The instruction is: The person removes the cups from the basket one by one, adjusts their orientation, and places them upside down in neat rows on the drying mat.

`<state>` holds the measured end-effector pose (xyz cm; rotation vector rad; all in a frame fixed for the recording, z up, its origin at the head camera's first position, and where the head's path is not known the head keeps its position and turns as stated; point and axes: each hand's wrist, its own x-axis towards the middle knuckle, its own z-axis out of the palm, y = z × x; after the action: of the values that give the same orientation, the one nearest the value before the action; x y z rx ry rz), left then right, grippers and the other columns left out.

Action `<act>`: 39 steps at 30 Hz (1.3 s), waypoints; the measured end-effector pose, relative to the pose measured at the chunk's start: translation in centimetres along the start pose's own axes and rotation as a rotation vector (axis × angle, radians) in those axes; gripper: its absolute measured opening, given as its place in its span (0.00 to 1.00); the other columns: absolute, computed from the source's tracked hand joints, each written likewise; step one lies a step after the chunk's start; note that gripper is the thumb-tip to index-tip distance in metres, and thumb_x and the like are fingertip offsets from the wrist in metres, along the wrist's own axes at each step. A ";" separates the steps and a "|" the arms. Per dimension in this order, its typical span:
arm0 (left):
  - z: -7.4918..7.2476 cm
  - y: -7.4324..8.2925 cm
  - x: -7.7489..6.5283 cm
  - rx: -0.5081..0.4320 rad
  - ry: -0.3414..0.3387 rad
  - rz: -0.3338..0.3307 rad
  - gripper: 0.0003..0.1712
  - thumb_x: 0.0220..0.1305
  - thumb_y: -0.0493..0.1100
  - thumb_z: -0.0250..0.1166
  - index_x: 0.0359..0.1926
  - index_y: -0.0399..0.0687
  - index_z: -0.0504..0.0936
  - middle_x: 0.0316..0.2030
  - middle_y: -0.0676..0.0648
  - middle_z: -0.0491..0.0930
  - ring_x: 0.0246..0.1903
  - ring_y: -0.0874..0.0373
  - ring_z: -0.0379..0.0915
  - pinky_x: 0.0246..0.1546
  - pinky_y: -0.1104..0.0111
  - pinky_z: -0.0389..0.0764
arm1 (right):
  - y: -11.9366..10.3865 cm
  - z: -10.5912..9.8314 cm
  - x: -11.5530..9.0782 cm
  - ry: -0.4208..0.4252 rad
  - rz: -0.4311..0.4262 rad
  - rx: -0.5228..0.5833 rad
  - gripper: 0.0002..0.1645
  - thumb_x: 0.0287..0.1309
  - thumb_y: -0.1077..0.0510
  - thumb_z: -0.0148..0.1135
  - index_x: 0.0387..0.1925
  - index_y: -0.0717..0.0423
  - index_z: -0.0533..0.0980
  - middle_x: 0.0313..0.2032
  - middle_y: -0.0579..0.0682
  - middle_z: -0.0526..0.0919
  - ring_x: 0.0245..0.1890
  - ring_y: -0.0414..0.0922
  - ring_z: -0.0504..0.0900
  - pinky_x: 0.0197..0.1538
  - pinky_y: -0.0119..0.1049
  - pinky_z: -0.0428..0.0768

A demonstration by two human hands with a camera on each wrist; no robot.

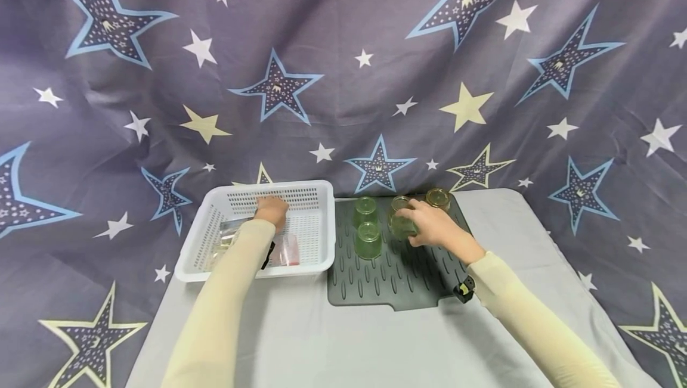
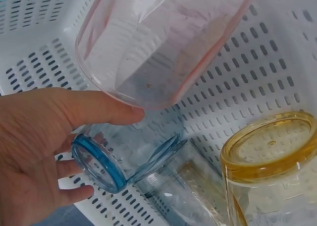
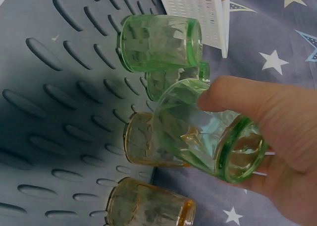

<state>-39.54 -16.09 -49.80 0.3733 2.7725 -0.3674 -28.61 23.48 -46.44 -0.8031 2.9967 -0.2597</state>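
Note:
Inside the white basket, my left hand (image 1: 272,211) has its thumb and fingers around a clear glass with a blue base (image 2: 101,161); part of the grip is hidden behind the glass. A pinkish clear glass (image 2: 153,47) lies close above the thumb. Over the dark mat, my right hand (image 1: 429,224) grips a green glass (image 3: 208,132), tilted with its thick base toward the palm. Two other green glasses (image 3: 161,42) stand mouth-down on the mat, beside two amber glasses (image 3: 151,203).
The white perforated basket (image 1: 327,227) stands left of the dark ridged drying mat (image 1: 370,286) on a white-covered table (image 1: 322,340). A yellow-based glass (image 2: 270,156) and a clear greyish glass (image 2: 185,186) are also in the basket. A starred curtain (image 1: 343,102) hangs behind.

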 end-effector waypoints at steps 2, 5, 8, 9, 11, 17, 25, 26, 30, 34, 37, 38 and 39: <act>0.0 0.0 0.0 -0.011 0.002 -0.004 0.27 0.56 0.31 0.64 0.60 0.40 0.80 0.56 0.34 0.81 0.59 0.36 0.75 0.63 0.38 0.70 | 0.0 0.3 0.2 -0.035 0.015 -0.006 0.40 0.44 0.57 0.78 0.63 0.50 0.78 0.55 0.59 0.77 0.45 0.53 0.82 0.34 0.47 0.82; -0.5 0.3 -0.4 -0.022 -0.009 -0.013 0.26 0.60 0.31 0.61 0.61 0.39 0.79 0.57 0.33 0.81 0.60 0.35 0.75 0.63 0.39 0.70 | -0.1 0.9 0.4 -0.076 0.039 -0.010 0.40 0.44 0.57 0.78 0.63 0.50 0.78 0.55 0.58 0.76 0.45 0.52 0.81 0.34 0.47 0.81; -0.1 0.3 -0.3 -0.024 -0.006 -0.020 0.24 0.60 0.31 0.61 0.59 0.38 0.80 0.56 0.33 0.82 0.58 0.36 0.76 0.63 0.38 0.71 | -0.4 1.3 0.6 -0.100 0.046 -0.007 0.39 0.44 0.57 0.78 0.63 0.51 0.78 0.52 0.57 0.75 0.40 0.49 0.79 0.31 0.44 0.78; 0.0 0.3 -0.2 -0.023 -0.006 -0.023 0.24 0.60 0.31 0.61 0.59 0.38 0.80 0.55 0.33 0.82 0.58 0.36 0.77 0.63 0.38 0.71 | -0.5 1.5 0.6 -0.104 0.046 -0.004 0.39 0.44 0.57 0.79 0.62 0.51 0.78 0.51 0.57 0.74 0.38 0.49 0.78 0.29 0.43 0.77; 0.4 0.3 0.0 -0.025 -0.004 -0.030 0.23 0.59 0.31 0.61 0.58 0.37 0.81 0.55 0.34 0.82 0.57 0.36 0.78 0.62 0.38 0.72 | -0.7 1.8 0.7 -0.107 0.039 -0.002 0.39 0.44 0.57 0.79 0.62 0.51 0.78 0.50 0.56 0.74 0.36 0.48 0.76 0.27 0.41 0.74; 1.2 0.2 0.5 -0.011 -0.003 -0.035 0.23 0.65 0.32 0.58 0.61 0.39 0.79 0.57 0.33 0.81 0.58 0.35 0.78 0.63 0.37 0.72 | -1.0 2.6 0.7 -0.097 0.027 -0.011 0.39 0.43 0.56 0.80 0.61 0.51 0.79 0.50 0.56 0.75 0.40 0.50 0.79 0.28 0.41 0.75; -0.2 -0.2 0.2 -0.038 0.053 0.005 0.24 0.46 0.29 0.70 0.49 0.35 0.82 0.44 0.37 0.85 0.45 0.45 0.81 0.53 0.52 0.84 | -0.5 2.9 1.1 -0.124 0.045 -0.006 0.39 0.45 0.56 0.80 0.62 0.51 0.78 0.58 0.60 0.75 0.50 0.57 0.82 0.32 0.44 0.78; -0.4 -0.4 0.1 -0.053 0.066 0.007 0.26 0.41 0.30 0.72 0.47 0.35 0.82 0.43 0.38 0.85 0.43 0.46 0.81 0.53 0.53 0.84 | -0.5 2.9 1.2 -0.125 0.046 -0.007 0.39 0.45 0.56 0.79 0.62 0.51 0.78 0.59 0.60 0.75 0.50 0.58 0.82 0.32 0.44 0.78; -1.8 -1.1 -0.2 -0.154 0.107 -0.010 0.33 0.35 0.36 0.79 0.49 0.33 0.80 0.45 0.36 0.85 0.44 0.42 0.81 0.53 0.50 0.83 | -0.5 2.8 1.5 -0.123 0.049 -0.002 0.39 0.45 0.57 0.79 0.63 0.52 0.78 0.59 0.60 0.75 0.51 0.58 0.82 0.34 0.46 0.80; -2.8 -1.7 -0.4 -0.247 0.104 -0.034 0.48 0.40 0.45 0.81 0.62 0.32 0.74 0.54 0.33 0.82 0.54 0.37 0.79 0.55 0.48 0.81 | -0.5 2.9 1.7 -0.123 0.047 0.011 0.40 0.44 0.58 0.79 0.63 0.53 0.78 0.60 0.61 0.75 0.51 0.58 0.82 0.36 0.48 0.81; -3.3 -2.0 -0.9 -0.334 0.102 -0.043 0.50 0.43 0.50 0.80 0.65 0.30 0.71 0.57 0.31 0.80 0.54 0.36 0.78 0.54 0.48 0.81 | -0.6 3.1 1.8 -0.139 0.053 0.013 0.41 0.45 0.58 0.79 0.64 0.53 0.77 0.64 0.63 0.74 0.54 0.60 0.81 0.38 0.49 0.81; -3.5 -2.1 -1.1 -0.367 0.106 -0.049 0.49 0.44 0.51 0.80 0.63 0.29 0.72 0.56 0.32 0.80 0.52 0.37 0.78 0.53 0.49 0.82 | -0.6 3.2 1.8 -0.146 0.056 0.016 0.41 0.45 0.58 0.79 0.65 0.54 0.77 0.65 0.64 0.72 0.56 0.61 0.81 0.38 0.49 0.81; -3.7 -2.2 -1.3 -0.404 0.105 -0.054 0.45 0.45 0.52 0.80 0.59 0.30 0.74 0.53 0.32 0.81 0.49 0.38 0.79 0.51 0.49 0.82 | -0.6 3.3 1.8 -0.152 0.061 0.019 0.41 0.45 0.58 0.79 0.65 0.54 0.76 0.67 0.66 0.71 0.57 0.62 0.80 0.39 0.49 0.81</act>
<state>-40.01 -17.30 -45.55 0.2223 2.8692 0.2082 -29.61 21.56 -49.57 -0.6949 2.8658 -0.2150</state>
